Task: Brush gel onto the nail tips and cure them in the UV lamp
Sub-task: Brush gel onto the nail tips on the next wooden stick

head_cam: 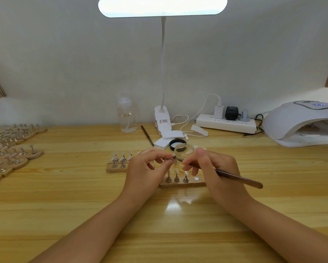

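My left hand [148,166] pinches a small nail-tip stand [173,160] between thumb and fingers, held above the table. My right hand [214,168] grips a brown-handled brush [239,179], and its bristle end meets the held tip. Just behind the hands sits an open clear gel jar [184,149]. Under the hands lies a wooden strip [182,184] carrying three nail tips on metal stands and one bare magnet disc. The white UV lamp [299,122] stands at the far right with its mouth facing left.
Another wooden strip with tips [117,165] lies left of the hands. Several more strips [13,149] crowd the left edge. At the back stand a clear pump bottle [126,116], a clip-on desk lamp [162,118], a power strip [225,122], white pads [168,138], a black lid [175,143] and a spare tool [147,135].
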